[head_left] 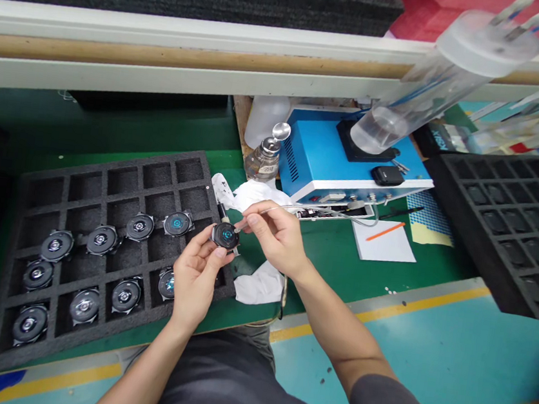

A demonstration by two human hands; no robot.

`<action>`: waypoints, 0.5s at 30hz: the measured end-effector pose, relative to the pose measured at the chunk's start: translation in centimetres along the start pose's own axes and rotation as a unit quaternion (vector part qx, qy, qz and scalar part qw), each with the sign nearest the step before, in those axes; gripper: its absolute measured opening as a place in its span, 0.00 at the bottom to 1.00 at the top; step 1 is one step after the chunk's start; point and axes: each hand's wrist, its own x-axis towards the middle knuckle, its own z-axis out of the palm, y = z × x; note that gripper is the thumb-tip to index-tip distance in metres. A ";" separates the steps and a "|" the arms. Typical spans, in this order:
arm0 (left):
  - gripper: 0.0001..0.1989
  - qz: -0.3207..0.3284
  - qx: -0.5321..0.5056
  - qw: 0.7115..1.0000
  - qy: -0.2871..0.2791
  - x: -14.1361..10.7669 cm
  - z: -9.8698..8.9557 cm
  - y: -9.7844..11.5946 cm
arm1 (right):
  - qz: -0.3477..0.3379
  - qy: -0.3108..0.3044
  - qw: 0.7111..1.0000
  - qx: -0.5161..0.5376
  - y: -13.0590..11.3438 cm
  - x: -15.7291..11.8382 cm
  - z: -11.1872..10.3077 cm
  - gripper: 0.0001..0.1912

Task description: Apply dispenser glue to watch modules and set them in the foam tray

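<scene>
My left hand (198, 278) grips a round black watch case (225, 236) by its edges, back side facing up, just beyond the right edge of the foam tray (101, 191). Pinched in my right hand (281, 237) is a slim nozzle, its tip at the right rim of the case; whether it touches, I cannot tell. From these fingers a thin clear tube (298, 206) runs right toward the blue machine. Several similar watch cases, among them one with a bluish centre (178, 223), sit in or across the tray's compartments.
A blue machine (305, 144) carries a clear cylinder (422, 96). Beside it stand a glass bottle (263, 161) and white cloths (260, 285). An orange stick (385, 231) lies on white paper (390, 249). Another black tray (515, 223) is at right; a shelf edge (166, 80) crosses above.
</scene>
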 end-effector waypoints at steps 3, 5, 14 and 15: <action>0.21 0.000 0.001 1.000 -0.001 0.0 0.0 0.0 | 0.003 0.000 1.000 -0.002 0.0 0.0 0.0 0.10; 0.22 -0.001 0.003 1.000 0.000 -0.1 0.0 0.1 | 0.003 0.000 1.000 0.000 -0.1 0.0 0.0 0.10; 0.21 0.001 -0.002 1.000 -0.004 0.0 0.0 0.0 | 0.013 -0.002 1.000 -0.002 -0.1 0.0 0.0 0.12; 0.21 0.001 -0.003 1.000 -0.005 0.0 0.0 0.0 | 0.011 -0.001 1.000 0.001 -0.1 0.0 0.0 0.11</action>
